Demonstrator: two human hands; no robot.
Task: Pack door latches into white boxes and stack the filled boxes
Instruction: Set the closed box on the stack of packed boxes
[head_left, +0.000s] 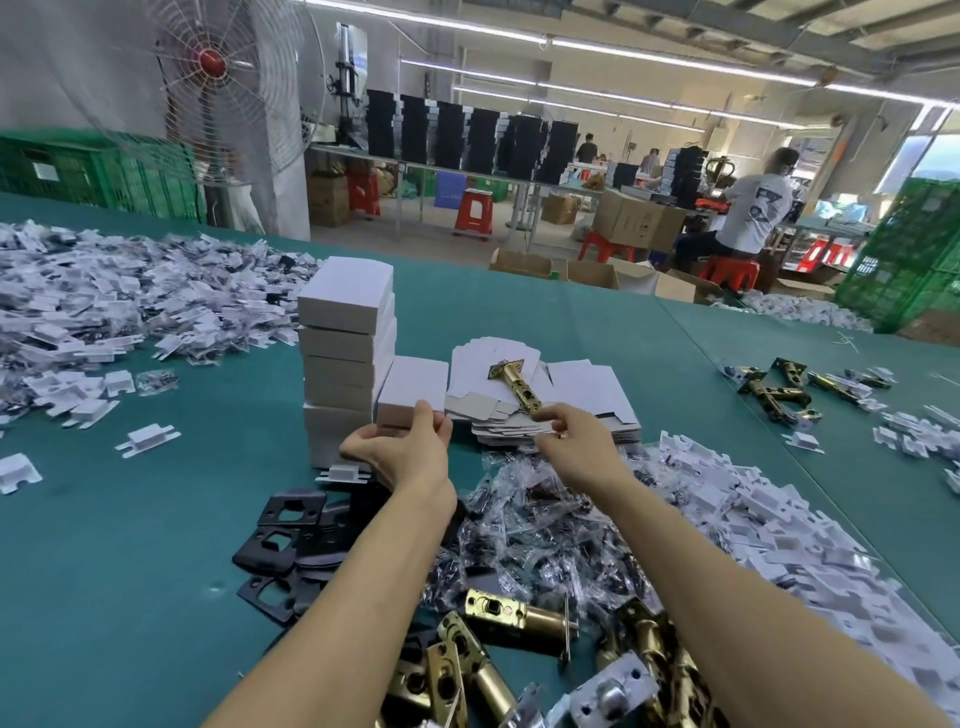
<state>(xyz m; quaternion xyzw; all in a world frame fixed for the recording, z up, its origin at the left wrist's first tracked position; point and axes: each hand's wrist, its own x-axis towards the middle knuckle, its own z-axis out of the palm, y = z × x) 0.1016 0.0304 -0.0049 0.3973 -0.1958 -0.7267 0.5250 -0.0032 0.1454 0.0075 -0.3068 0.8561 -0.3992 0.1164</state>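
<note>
The closed white box (413, 387) sits low, just beside the tall stack (345, 332) on its right, its near end gripped by the left hand (400, 449). 1 brass latch (514, 387) lies on the flat blanks (587, 384) just beyond the right hand (569, 436) (pinching their edge), long axis running away leftward. Green table (156, 519), busy workshop behind.

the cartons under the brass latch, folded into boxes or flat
Flat. The cartons lie as a stack of unfolded sheets, flaps spread, with the brass latch lying on top.
</note>
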